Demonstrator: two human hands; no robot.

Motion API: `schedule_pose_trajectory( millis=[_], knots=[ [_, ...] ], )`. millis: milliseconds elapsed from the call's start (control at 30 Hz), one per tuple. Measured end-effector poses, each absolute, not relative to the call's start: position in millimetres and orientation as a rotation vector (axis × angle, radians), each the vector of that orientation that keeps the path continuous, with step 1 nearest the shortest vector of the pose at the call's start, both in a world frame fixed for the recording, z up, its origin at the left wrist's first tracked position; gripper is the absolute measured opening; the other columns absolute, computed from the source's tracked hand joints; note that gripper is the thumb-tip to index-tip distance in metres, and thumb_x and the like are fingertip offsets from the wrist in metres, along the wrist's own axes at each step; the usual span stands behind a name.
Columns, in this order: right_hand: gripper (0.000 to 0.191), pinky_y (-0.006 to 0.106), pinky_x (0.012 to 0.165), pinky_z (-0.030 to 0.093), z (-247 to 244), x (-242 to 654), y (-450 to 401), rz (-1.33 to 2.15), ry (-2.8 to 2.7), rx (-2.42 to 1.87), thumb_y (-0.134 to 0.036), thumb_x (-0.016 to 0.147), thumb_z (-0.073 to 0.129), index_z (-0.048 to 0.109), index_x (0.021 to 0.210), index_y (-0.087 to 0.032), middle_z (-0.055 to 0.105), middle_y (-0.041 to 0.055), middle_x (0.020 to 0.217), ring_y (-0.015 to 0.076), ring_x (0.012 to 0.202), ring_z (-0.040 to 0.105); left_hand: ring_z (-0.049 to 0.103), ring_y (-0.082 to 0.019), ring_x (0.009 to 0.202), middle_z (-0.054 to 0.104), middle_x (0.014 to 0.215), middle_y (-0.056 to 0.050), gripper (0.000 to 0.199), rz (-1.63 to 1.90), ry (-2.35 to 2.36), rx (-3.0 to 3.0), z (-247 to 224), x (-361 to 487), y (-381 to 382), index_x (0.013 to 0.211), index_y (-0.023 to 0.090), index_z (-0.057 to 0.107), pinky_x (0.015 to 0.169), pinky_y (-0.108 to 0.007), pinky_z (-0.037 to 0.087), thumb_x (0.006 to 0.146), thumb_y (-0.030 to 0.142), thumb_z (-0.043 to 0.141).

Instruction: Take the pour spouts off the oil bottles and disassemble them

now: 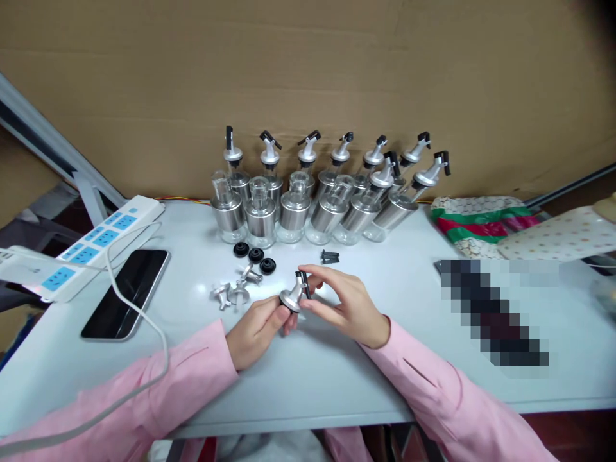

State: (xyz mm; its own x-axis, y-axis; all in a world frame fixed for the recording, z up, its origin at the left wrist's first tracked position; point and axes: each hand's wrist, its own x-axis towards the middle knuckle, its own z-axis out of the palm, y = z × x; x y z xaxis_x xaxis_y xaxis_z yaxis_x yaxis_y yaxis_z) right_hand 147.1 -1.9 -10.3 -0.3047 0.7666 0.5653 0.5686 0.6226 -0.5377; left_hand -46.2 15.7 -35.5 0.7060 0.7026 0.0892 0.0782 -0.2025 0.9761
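A silver bottle pour spout point(291, 298) with a black flip lever is between both hands, above the front middle of the table. My left hand point(256, 332) grips its round base between thumb and fingers. At the top, my right hand point(353, 305) has its thumb and fingers around the black lever point(305, 285). Left of the spout lie several loose silver spout bodies point(239, 294). Behind those sit three black ribbed stoppers point(256, 256). A few small black levers point(330, 258) lie beyond the right hand.
Glass bottles with metal sleeves point(294, 208) stand at the back, several with spouts and several with bare necks. To the left are a power strip point(103, 240), a phone point(128, 295) and a white cable point(161, 337). A patterned bag point(481, 221) and a blurred-out dark object point(495, 314) lie right.
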Motion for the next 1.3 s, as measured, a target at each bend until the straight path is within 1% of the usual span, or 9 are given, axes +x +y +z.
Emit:
schedule_pose_trajectory(
  millis=[100,167,300,467,600,733,833,967,1300],
  knots=[
    [0.037,0.023,0.066,0.049,-11,147,-1,0.262,-2.014,-1.025,-0.044,0.085,0.057,0.051,0.11,-0.018,0.063,0.0004,0.071,0.0118,0.065,0.061,0.051,-0.016,0.065,0.054,0.07,-0.005,0.069,0.596,0.613,1.711,-33,-46,18,0.075,0.013,0.053,0.063,-0.028,0.041,0.078,0.077,0.026],
    [0.036,0.023,0.063,0.049,-10,146,-1,0.215,-2.032,-1.005,-0.044,0.084,0.058,0.052,0.106,-0.017,0.063,-0.0002,0.069,0.0115,0.062,0.06,0.048,-0.015,0.062,0.052,0.067,-0.002,0.073,0.593,0.647,1.75,-31,-46,19,0.072,0.014,0.053,0.06,-0.026,0.038,0.072,0.082,0.027],
    [0.026,0.023,0.056,0.044,-10,145,-2,0.005,-2.097,-0.936,-0.036,0.084,0.061,0.053,0.097,-0.015,0.061,-0.0007,0.064,0.0109,0.055,0.057,0.042,-0.012,0.057,0.047,0.062,0.001,0.063,0.558,0.735,1.791,-30,-45,20,0.069,0.016,0.048,0.055,-0.024,0.033,0.083,0.072,0.024],
    [0.026,0.025,0.053,0.042,-6,147,-2,-0.184,-2.177,-0.868,-0.031,0.085,0.06,0.052,0.099,-0.01,0.062,0.0016,0.062,0.0119,0.054,0.055,0.042,-0.012,0.06,0.046,0.065,0.002,0.056,0.536,0.719,1.887,-30,-45,17,0.068,0.017,0.045,0.06,-0.025,0.035,0.089,0.063,0.02],
    [0.026,0.027,0.054,0.042,-3,146,-2,-0.35,-2.258,-0.806,-0.027,0.089,0.054,0.051,0.104,-0.006,0.061,0.0028,0.059,0.0134,0.053,0.052,0.04,-0.013,0.061,0.044,0.065,0.002,0.054,0.494,0.693,1.923,-28,-44,18,0.067,0.018,0.041,0.061,-0.026,0.034,0.09,0.061,0.017],
    [0.032,0.029,0.058,0.042,-4,145,-2,-0.42,-2.308,-0.803,-0.033,0.095,0.043,0.052,0.103,-0.004,0.059,0.0039,0.059,0.0137,0.053,0.05,0.037,-0.014,0.061,0.038,0.063,0.002,0.049,0.442,0.699,1.966,-28,-43,18,0.067,0.02,0.035,0.062,-0.028,0.033,0.091,0.058,0.014],
    [0.036,0.03,0.062,0.041,-5,142,-1,-0.453,-2.314,-0.804,-0.034,0.098,0.034,0.052,0.103,-0.004,0.061,0.0051,0.063,0.0137,0.055,0.049,0.033,-0.014,0.058,0.033,0.061,0.004,0.046,0.419,0.696,1.969,-27,-42,17,0.065,0.021,0.029,0.061,-0.029,0.032,0.092,0.054,0.012],
    [0.038,0.032,0.064,0.039,-6,139,0,-0.496,-2.308,-0.799,-0.032,0.1,0.025,0.052,0.102,-0.005,0.063,0.0068,0.068,0.0137,0.057,0.048,0.034,-0.014,0.06,0.035,0.063,0.003,0.046,0.404,0.693,1.988,-23,-41,13,0.064,0.021,0.03,0.067,-0.03,0.033,0.093,0.05,0.009],
    [0.038,0.035,0.063,0.035,-13,132,-1,-0.579,-2.279,-0.832,-0.031,0.099,0.025,0.056,0.091,-0.009,0.059,0.0063,0.067,0.0148,0.055,0.042,0.037,-0.015,0.063,0.041,0.064,0.001,0.053,0.41,0.635,1.961,-21,-40,11,0.059,0.02,0.028,0.074,-0.033,0.037,0.09,0.058,0.006]
  ],
)
